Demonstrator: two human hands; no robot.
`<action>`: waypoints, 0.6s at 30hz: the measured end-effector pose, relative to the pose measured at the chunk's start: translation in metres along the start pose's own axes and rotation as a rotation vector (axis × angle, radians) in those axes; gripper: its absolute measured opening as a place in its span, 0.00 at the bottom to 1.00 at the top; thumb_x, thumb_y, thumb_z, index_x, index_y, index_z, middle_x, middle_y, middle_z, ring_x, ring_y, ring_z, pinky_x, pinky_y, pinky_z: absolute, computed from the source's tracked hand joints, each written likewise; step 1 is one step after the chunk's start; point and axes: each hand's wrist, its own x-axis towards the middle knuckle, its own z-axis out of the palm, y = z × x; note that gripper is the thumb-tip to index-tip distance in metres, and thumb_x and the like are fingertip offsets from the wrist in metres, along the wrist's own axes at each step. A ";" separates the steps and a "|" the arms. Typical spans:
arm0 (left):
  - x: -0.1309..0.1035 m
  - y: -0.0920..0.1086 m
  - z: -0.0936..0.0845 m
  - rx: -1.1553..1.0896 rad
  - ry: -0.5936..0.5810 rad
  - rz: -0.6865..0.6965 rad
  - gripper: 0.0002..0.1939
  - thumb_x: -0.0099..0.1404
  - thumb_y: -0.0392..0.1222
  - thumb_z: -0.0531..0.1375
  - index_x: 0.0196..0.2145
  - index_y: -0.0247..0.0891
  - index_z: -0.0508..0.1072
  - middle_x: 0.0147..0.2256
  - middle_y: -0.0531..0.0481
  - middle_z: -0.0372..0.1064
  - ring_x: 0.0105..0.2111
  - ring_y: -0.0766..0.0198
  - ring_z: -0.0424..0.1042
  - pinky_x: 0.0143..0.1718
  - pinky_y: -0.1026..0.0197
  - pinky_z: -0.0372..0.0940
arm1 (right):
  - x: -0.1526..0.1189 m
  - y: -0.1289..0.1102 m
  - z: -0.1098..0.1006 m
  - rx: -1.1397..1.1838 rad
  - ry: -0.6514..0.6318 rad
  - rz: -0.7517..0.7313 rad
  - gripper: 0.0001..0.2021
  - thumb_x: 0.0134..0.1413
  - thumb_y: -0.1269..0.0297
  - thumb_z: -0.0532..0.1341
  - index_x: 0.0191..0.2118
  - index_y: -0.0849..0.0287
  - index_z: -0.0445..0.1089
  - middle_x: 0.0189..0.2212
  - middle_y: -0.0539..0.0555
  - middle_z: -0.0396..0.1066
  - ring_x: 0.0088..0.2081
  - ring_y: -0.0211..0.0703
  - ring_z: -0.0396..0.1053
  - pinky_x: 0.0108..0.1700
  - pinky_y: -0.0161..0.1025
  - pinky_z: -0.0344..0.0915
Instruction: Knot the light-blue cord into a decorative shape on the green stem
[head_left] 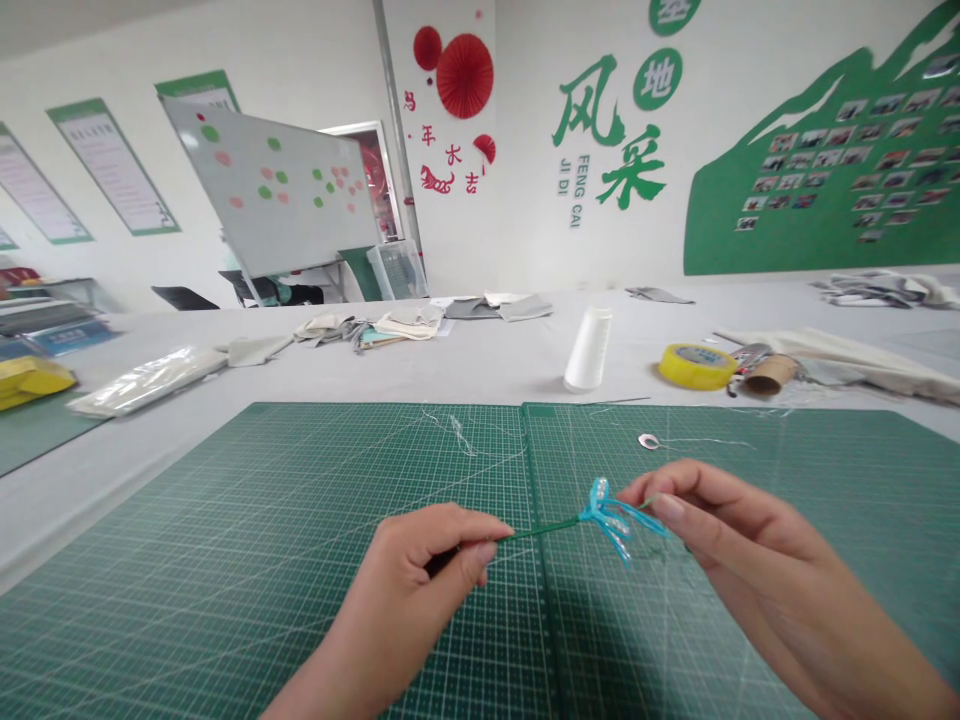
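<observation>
A blue handmade flower [600, 513] with narrow looped petals and clear beads is held up over the cutting mat. Between thumb and fingers, my left hand [431, 570] pinches its thin green stem [547, 526], which lies nearly level. My right hand [739, 535] is closed at the petal end, thumb against forefinger, on a thin green strand [646, 502]. One blue petal reaches right up to the right fingertips; whether they also touch it I cannot tell.
Two green cutting mats [360, 470] lie side by side under my hands. Beyond them stand a white thread cone [589, 348], a yellow tape roll [696, 367] and a cardboard tube [771, 375]. A needle threader [648, 441] and loose white threads [460, 436] lie on the mats. Fabric scraps [409, 322] are behind.
</observation>
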 end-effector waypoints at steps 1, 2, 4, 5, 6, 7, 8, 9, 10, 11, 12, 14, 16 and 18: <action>0.000 -0.001 0.000 0.017 -0.004 0.022 0.09 0.64 0.35 0.57 0.37 0.44 0.77 0.25 0.55 0.70 0.25 0.69 0.68 0.28 0.67 0.62 | -0.001 -0.001 0.000 0.074 -0.005 0.024 0.08 0.54 0.55 0.63 0.31 0.52 0.72 0.29 0.49 0.70 0.34 0.40 0.66 0.36 0.34 0.63; 0.001 -0.003 -0.001 0.035 -0.006 0.043 0.10 0.64 0.34 0.57 0.37 0.44 0.77 0.25 0.55 0.70 0.25 0.69 0.68 0.28 0.67 0.62 | -0.002 -0.001 -0.001 0.145 -0.010 0.050 0.08 0.54 0.56 0.64 0.30 0.54 0.72 0.25 0.48 0.66 0.28 0.36 0.62 0.31 0.30 0.62; 0.001 -0.007 -0.001 0.060 -0.005 0.090 0.10 0.64 0.33 0.57 0.38 0.43 0.77 0.25 0.55 0.70 0.26 0.69 0.68 0.28 0.67 0.61 | -0.003 -0.003 -0.002 0.274 -0.012 0.109 0.08 0.53 0.58 0.64 0.29 0.56 0.71 0.19 0.45 0.57 0.20 0.31 0.50 0.21 0.27 0.54; 0.001 -0.008 -0.001 0.065 0.002 0.116 0.11 0.65 0.33 0.56 0.39 0.43 0.77 0.26 0.54 0.70 0.26 0.69 0.68 0.28 0.67 0.61 | -0.004 -0.003 -0.003 0.331 -0.007 0.137 0.08 0.53 0.59 0.64 0.29 0.56 0.71 0.17 0.44 0.52 0.19 0.31 0.45 0.19 0.27 0.49; 0.001 -0.010 -0.001 0.061 0.002 0.149 0.11 0.65 0.32 0.56 0.40 0.42 0.77 0.26 0.54 0.70 0.26 0.69 0.68 0.29 0.67 0.62 | -0.004 -0.004 -0.005 0.382 0.000 0.155 0.07 0.53 0.59 0.65 0.30 0.57 0.71 0.16 0.43 0.49 0.19 0.31 0.41 0.18 0.27 0.46; 0.001 -0.011 -0.001 0.057 0.011 0.180 0.11 0.65 0.32 0.56 0.40 0.42 0.77 0.27 0.53 0.70 0.27 0.69 0.69 0.29 0.66 0.62 | -0.005 -0.004 -0.007 0.431 0.010 0.165 0.07 0.52 0.60 0.65 0.30 0.57 0.71 0.16 0.42 0.46 0.19 0.31 0.38 0.17 0.28 0.45; 0.001 -0.012 -0.001 0.051 0.016 0.216 0.12 0.65 0.31 0.56 0.41 0.41 0.76 0.27 0.53 0.70 0.27 0.69 0.69 0.29 0.66 0.62 | -0.006 -0.004 -0.009 0.477 0.020 0.171 0.06 0.52 0.61 0.65 0.31 0.58 0.71 0.16 0.42 0.44 0.19 0.32 0.37 0.17 0.28 0.44; 0.001 -0.013 0.000 0.045 0.023 0.250 0.12 0.65 0.30 0.56 0.41 0.41 0.76 0.27 0.53 0.71 0.28 0.69 0.69 0.29 0.67 0.63 | -0.006 -0.005 -0.011 0.522 0.032 0.176 0.06 0.51 0.62 0.65 0.30 0.58 0.71 0.16 0.42 0.42 0.19 0.32 0.36 0.17 0.28 0.44; 0.002 -0.013 0.000 0.040 0.030 0.282 0.12 0.65 0.30 0.56 0.42 0.41 0.76 0.28 0.52 0.71 0.28 0.69 0.69 0.29 0.67 0.63 | -0.006 -0.006 -0.013 0.565 0.044 0.176 0.06 0.51 0.63 0.66 0.29 0.58 0.70 0.17 0.41 0.41 0.19 0.32 0.34 0.16 0.29 0.43; 0.002 -0.013 0.000 0.036 0.034 0.310 0.13 0.65 0.29 0.56 0.42 0.41 0.76 0.28 0.52 0.71 0.28 0.69 0.69 0.30 0.67 0.63 | -0.006 -0.007 -0.015 0.606 0.056 0.169 0.06 0.51 0.63 0.66 0.28 0.58 0.70 0.17 0.41 0.40 0.19 0.32 0.33 0.16 0.29 0.43; 0.002 -0.013 0.000 0.034 0.039 0.333 0.13 0.65 0.28 0.56 0.42 0.41 0.76 0.29 0.52 0.71 0.29 0.69 0.70 0.30 0.67 0.64 | -0.006 -0.008 -0.017 0.645 0.072 0.155 0.08 0.51 0.63 0.66 0.26 0.58 0.68 0.17 0.41 0.40 0.19 0.32 0.33 0.15 0.29 0.43; 0.002 -0.012 0.000 0.032 0.049 0.361 0.14 0.64 0.27 0.56 0.43 0.41 0.75 0.30 0.52 0.72 0.29 0.70 0.70 0.30 0.67 0.64 | -0.004 -0.010 -0.019 0.705 0.110 0.128 0.11 0.51 0.64 0.66 0.23 0.58 0.65 0.17 0.41 0.40 0.19 0.33 0.33 0.15 0.29 0.44; 0.002 -0.012 0.000 0.034 0.048 0.370 0.15 0.64 0.27 0.56 0.43 0.41 0.75 0.30 0.52 0.72 0.29 0.70 0.70 0.30 0.68 0.64 | -0.002 -0.013 -0.020 0.747 0.153 0.109 0.14 0.52 0.66 0.65 0.21 0.58 0.61 0.17 0.41 0.40 0.19 0.33 0.33 0.14 0.29 0.47; 0.002 -0.012 0.001 0.036 0.038 0.367 0.15 0.64 0.26 0.57 0.43 0.41 0.76 0.30 0.52 0.72 0.29 0.70 0.70 0.30 0.68 0.64 | 0.001 -0.014 -0.021 0.779 0.197 0.100 0.15 0.54 0.66 0.64 0.21 0.58 0.59 0.17 0.41 0.41 0.18 0.33 0.35 0.14 0.28 0.49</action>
